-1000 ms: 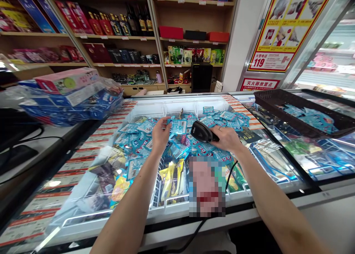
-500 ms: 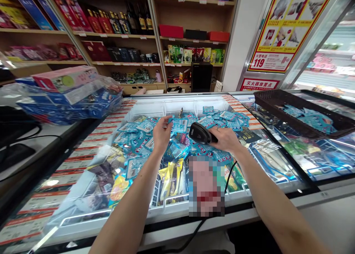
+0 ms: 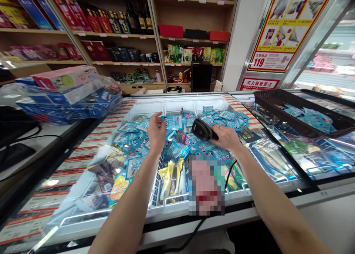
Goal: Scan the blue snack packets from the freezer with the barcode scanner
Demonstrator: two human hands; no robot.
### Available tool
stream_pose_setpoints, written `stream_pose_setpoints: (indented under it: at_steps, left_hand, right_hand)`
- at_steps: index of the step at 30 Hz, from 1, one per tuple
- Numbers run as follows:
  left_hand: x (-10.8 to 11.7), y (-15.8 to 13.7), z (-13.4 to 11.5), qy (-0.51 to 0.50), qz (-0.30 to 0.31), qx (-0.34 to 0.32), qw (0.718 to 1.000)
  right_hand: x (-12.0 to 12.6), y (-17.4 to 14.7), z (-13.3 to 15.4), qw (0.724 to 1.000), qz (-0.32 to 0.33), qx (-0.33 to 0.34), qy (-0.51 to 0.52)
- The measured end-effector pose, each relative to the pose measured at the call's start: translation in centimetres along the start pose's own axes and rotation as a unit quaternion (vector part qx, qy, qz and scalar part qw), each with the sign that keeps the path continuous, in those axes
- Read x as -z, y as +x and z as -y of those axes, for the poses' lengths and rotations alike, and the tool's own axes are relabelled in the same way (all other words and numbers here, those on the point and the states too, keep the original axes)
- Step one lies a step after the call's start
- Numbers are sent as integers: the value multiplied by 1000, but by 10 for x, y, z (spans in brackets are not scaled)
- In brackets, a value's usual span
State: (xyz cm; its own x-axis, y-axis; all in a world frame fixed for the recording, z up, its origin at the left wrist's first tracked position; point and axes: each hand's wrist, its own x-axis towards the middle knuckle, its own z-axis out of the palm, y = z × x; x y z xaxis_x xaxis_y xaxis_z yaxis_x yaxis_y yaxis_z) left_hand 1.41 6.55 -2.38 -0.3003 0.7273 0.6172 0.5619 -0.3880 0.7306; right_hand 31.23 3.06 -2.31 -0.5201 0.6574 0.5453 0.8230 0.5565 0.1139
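A black barcode scanner (image 3: 202, 129) is gripped in my right hand (image 3: 225, 137), its head turned toward the left. My left hand (image 3: 156, 132) pinches the left edge of a small blue packet (image 3: 174, 122), whose barcode side faces me. A short gap separates scanner and packet. Beneath both hands, many similar blue packets (image 3: 137, 141) lie heaped on the glass lid of the freezer. Yellow wrapped ice creams (image 3: 168, 178) show through the glass below them. The scanner's cable (image 3: 229, 174) runs down from my right wrist toward the front edge.
To the right, a brown woven basket (image 3: 266, 100) holds more blue packets. Boxes in clear plastic (image 3: 69, 98) are stacked at the left. Behind the freezer stand a black box-shaped unit (image 3: 201, 77) and stocked shelves (image 3: 116, 35). A blurred patch (image 3: 206, 183) covers something near the front rim.
My left hand has moved slightly left and up with the blue packet. The scanner in my right hand has shifted a little right and upward.
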Motion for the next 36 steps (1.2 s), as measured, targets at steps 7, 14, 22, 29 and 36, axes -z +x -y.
stream_pose_setpoints:
  at_steps: [7, 14, 22, 29, 36]
  left_hand:
    - [24, 9, 30, 86, -83, 50, 992]
    - [29, 5, 6, 241, -73, -17, 968]
    - [-16, -32, -39, 298, 251, -33, 920]
    - [-40, -51, -34, 282, 255, -52, 924]
    - [-30, -29, -25, 137, 306, 118, 935]
  right_hand:
    - [-8, -2, -5, 999, -13, -38, -17]
    - [-10, -2, -6, 999, -7, -48, -15]
    - [-7, -2, -5, 998, -12, -52, -22]
    - [-8, -2, -5, 998, -15, -61, -20]
    - [-7, -2, -5, 998, -5, -55, -25]
